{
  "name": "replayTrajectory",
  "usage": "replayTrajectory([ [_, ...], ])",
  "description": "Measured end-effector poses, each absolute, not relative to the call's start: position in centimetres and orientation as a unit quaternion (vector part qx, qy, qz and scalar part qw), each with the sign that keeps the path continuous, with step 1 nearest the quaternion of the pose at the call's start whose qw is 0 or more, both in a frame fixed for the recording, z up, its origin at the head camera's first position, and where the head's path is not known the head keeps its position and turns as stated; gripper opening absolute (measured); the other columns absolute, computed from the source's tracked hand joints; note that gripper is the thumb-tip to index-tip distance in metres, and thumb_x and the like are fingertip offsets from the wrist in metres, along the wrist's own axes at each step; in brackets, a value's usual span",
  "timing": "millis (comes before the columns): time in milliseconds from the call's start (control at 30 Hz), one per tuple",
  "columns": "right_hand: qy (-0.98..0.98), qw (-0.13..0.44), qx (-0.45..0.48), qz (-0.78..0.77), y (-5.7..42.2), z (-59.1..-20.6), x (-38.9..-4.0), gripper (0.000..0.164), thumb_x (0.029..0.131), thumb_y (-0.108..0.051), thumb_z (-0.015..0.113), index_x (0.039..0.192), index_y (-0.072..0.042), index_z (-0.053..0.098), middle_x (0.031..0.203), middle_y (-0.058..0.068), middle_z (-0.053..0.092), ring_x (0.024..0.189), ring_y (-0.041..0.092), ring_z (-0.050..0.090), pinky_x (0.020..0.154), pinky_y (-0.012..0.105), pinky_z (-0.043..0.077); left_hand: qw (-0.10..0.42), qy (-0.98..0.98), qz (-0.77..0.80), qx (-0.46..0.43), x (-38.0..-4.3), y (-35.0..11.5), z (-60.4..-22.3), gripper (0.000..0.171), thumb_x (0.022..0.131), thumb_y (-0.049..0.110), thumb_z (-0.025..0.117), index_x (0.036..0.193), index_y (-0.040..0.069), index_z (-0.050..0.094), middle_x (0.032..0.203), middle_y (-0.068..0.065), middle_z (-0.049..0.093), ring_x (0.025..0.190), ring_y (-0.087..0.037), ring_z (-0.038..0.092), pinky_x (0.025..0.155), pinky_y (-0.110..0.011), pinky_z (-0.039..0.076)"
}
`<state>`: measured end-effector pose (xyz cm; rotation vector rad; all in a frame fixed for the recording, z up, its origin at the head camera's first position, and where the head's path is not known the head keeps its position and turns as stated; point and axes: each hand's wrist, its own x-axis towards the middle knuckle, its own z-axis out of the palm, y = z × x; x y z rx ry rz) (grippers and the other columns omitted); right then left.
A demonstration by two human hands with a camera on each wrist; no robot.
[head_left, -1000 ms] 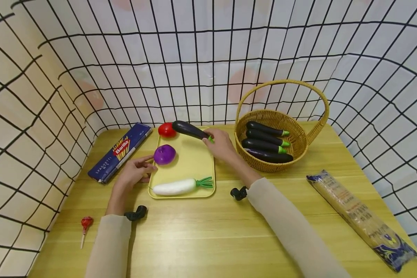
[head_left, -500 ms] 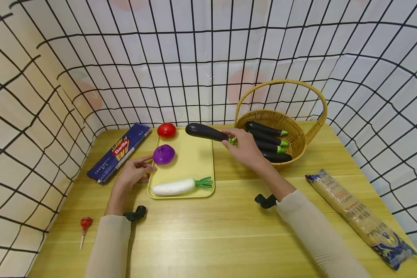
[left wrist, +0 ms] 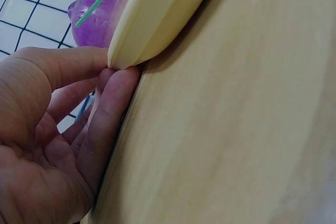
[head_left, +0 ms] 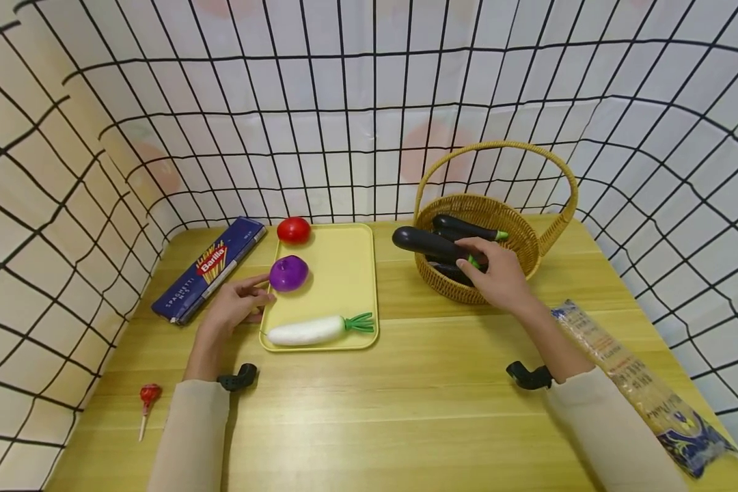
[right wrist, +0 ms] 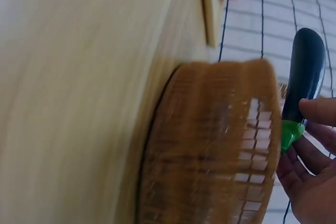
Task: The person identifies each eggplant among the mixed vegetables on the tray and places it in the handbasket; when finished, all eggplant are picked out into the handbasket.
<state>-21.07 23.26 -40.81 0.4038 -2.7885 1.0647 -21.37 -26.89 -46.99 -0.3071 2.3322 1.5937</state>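
Note:
In the head view my right hand (head_left: 497, 273) holds an eggplant (head_left: 427, 244) by its green stem end, above the near left side of the wicker basket (head_left: 452, 290). The right wrist view has the eggplant (right wrist: 307, 61) higher than the basket's rim, thumb on one side and fingers on the other. More eggplants (head_left: 464, 225) lie inside the basket, partly hidden by my hand. My left hand (head_left: 234, 304) pinches the left edge of the yellow tray (head_left: 338, 273), thumb above and fingers below in the left wrist view. A purple onion-like vegetable (head_left: 289, 273) and a white radish (head_left: 310, 331) lie on the tray.
A tomato (head_left: 294, 231) sits at the tray's far left corner. To the left are a blue spaghetti box (head_left: 209, 270) and a red lollipop (head_left: 150, 393). A long pasta packet (head_left: 639, 389) lies at right, partly behind my forearm. Black wire mesh surrounds the table.
My right hand has carried the eggplant from above the tray rightward to over the basket. The left hand keeps its place at the tray's edge.

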Motion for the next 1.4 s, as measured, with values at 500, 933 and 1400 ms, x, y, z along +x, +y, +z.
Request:
replayTrajectory([
  [500,-0.941,0.019,0.134,0.310,28.6,-41.5,-21.2,0.038,0.106,-0.021,0.060,0.140,-0.004,0.059,0.134,0.025,0.063,0.114,0.040,0.060,0.094,0.056,0.051,0.145,0.806,0.565,-0.104,-21.1,-27.4,-47.1,0.060,0.097,0.018,0.073,0.153,0.023,0.052,0.116,-0.007,0.062,0.080,-0.012,0.060,0.073,-0.027,0.063],
  [933,-0.952,-0.043,0.173,0.250,29.5,-40.7,-21.9,0.039,0.104,-0.025,0.063,0.137,-0.005,0.062,0.125,0.024,0.067,0.109,0.038,0.064,0.091,0.054,0.054,0.147,0.805,0.565,-0.104,-21.2,-27.3,-47.0,0.060,0.097,0.017,0.073,0.153,0.022,0.052,0.118,-0.009,0.061,0.083,-0.012,0.061,0.075,-0.027,0.064],
  [1400,-0.951,-0.056,0.152,0.264,29.8,-41.1,-22.0,0.046,0.106,-0.035,0.058,0.139,-0.004,0.059,0.126,0.022,0.068,0.113,0.038,0.065,0.095,0.056,0.054,0.132,0.862,0.488,-0.041,-21.3,-27.2,-45.1,0.063,0.099,0.020,0.070,0.156,0.013,0.046,0.127,-0.023,0.063,0.095,-0.025,0.069,0.079,-0.030,0.063],
])
